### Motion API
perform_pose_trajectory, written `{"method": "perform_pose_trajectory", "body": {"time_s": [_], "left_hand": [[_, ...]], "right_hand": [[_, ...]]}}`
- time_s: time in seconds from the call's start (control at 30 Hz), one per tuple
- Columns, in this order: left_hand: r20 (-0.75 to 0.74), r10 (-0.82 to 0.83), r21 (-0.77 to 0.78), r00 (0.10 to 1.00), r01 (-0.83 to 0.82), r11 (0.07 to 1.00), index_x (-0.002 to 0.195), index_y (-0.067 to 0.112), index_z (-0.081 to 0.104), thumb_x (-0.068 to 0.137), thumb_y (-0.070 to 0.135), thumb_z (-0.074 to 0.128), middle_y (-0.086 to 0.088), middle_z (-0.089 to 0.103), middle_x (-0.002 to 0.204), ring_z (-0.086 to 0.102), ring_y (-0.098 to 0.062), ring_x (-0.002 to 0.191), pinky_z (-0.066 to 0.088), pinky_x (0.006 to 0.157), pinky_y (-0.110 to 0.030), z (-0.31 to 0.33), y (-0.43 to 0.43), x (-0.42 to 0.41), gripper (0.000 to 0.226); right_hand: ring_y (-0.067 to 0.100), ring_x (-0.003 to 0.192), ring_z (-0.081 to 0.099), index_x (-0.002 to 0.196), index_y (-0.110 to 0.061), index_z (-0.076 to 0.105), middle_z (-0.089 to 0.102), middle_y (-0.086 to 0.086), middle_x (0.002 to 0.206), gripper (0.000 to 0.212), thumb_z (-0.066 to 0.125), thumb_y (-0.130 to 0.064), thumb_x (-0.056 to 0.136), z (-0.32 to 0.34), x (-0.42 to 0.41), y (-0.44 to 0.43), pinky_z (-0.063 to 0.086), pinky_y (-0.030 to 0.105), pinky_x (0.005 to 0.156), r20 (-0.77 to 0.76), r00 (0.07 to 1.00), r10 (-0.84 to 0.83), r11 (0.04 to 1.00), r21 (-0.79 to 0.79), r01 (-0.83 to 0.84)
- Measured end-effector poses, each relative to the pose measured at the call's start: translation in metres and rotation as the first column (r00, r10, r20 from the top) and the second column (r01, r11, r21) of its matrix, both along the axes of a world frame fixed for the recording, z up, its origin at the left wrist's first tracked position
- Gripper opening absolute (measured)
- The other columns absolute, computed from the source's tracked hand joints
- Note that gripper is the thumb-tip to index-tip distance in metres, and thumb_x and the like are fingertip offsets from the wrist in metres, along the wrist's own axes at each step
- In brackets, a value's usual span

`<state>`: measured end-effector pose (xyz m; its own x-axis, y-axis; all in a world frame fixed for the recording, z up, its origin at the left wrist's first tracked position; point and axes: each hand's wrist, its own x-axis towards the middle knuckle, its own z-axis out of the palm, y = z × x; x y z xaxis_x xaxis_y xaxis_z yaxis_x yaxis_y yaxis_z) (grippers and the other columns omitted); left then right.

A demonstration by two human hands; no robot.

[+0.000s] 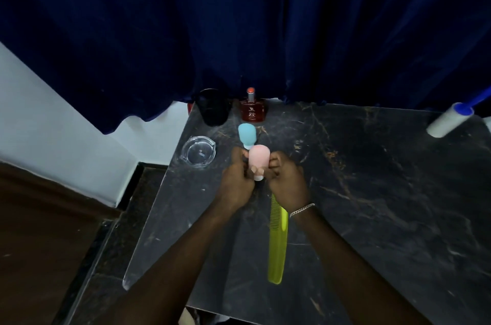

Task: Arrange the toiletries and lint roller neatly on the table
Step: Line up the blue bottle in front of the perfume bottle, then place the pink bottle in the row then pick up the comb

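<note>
A pink squeeze bottle stands cap-down on the dark marble table, gripped from both sides by my left hand and my right hand. Just behind it stands a light blue squeeze bottle, also cap-down. A red perfume bottle stands upright at the table's back edge. A yellow-green comb lies lengthwise under my right wrist. The white lint roller with a blue handle lies at the far right edge.
A black cup stands at the back left corner beside the perfume. A clear glass ashtray sits near the table's left edge. A dark blue curtain hangs behind the table. The floor drops away to the left.
</note>
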<state>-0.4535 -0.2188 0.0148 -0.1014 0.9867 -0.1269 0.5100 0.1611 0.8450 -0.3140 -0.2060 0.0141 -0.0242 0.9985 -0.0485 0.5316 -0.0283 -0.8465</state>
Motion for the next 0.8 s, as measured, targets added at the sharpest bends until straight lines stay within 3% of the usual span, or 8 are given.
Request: {"method": "perform_pose_trajectory", "body": {"time_s": [0.13,0.27,0.47,0.6,0.73,0.8], "left_hand": [[-0.019,-0.06,0.038,0.998,0.06,0.997,0.114,0.016,0.038,0.101,0.012,0.056,-0.006,0.069,0.103,0.068,-0.022,0.088,0.053,0.074,-0.041,-0.006,0.007,-0.02,0.022],[-0.012,-0.091,0.054,0.996,0.091,0.994,0.112,0.015,0.038,0.101,0.009,0.051,-0.006,0.068,0.101,0.066,-0.016,0.085,0.051,0.072,-0.037,-0.018,0.013,-0.032,0.018],[-0.014,-0.135,0.067,0.991,0.135,0.988,0.112,0.012,0.039,0.1,0.006,0.052,-0.008,0.067,0.099,0.066,-0.019,0.087,0.05,0.073,-0.035,-0.035,0.024,-0.047,0.019],[-0.045,-0.177,0.069,0.983,0.18,0.981,0.109,0.018,0.037,0.098,0.005,0.052,-0.006,0.066,0.098,0.064,-0.013,0.083,0.046,0.07,-0.03,-0.046,0.029,-0.058,0.023],[-0.06,-0.183,0.055,0.981,0.186,0.981,0.109,0.021,0.037,0.097,0.005,0.054,-0.007,0.067,0.095,0.065,-0.022,0.083,0.052,0.073,-0.039,-0.052,0.028,-0.062,0.026],[-0.065,-0.187,0.051,0.98,0.19,0.98,0.109,0.026,0.036,0.097,0.008,0.055,-0.003,0.067,0.099,0.064,-0.015,0.083,0.051,0.073,-0.035,-0.053,0.028,-0.063,0.029]], "right_hand": [[0.023,0.097,0.071,0.11,-0.011,0.059,0.075,0.003,0.102,0.025,0.065,-0.005,0.087,-0.007,-0.02,0.006,0.056,0.035,0.083,0.049,0.998,0.03,1.0,0.001,-0.03],[0.028,0.104,0.069,0.121,-0.01,0.053,0.073,0.007,0.111,0.032,0.061,-0.007,0.09,-0.015,-0.032,0.009,0.047,0.025,0.079,0.081,0.995,0.06,0.998,0.0,-0.06],[0.027,0.104,0.07,0.126,-0.01,0.05,0.073,0.006,0.113,0.038,0.061,-0.008,0.09,-0.029,-0.044,0.015,0.039,0.016,0.074,0.092,0.994,0.056,0.998,0.022,-0.058],[0.03,0.114,0.066,0.14,-0.011,0.043,0.069,0.01,0.124,0.05,0.06,-0.01,0.093,-0.038,-0.049,0.016,0.053,0.036,0.095,0.134,0.988,0.083,0.997,-0.009,-0.083],[0.033,0.115,0.066,0.143,-0.015,0.041,0.068,0.012,0.124,0.052,0.057,-0.008,0.094,-0.042,-0.051,0.015,0.053,0.043,0.099,0.148,0.987,0.067,0.998,-0.004,-0.068],[0.035,0.116,0.065,0.142,-0.016,0.041,0.068,0.013,0.125,0.05,0.055,-0.008,0.094,-0.042,-0.052,0.013,0.053,0.046,0.098,0.163,0.984,0.067,0.998,-0.003,-0.067]]}}
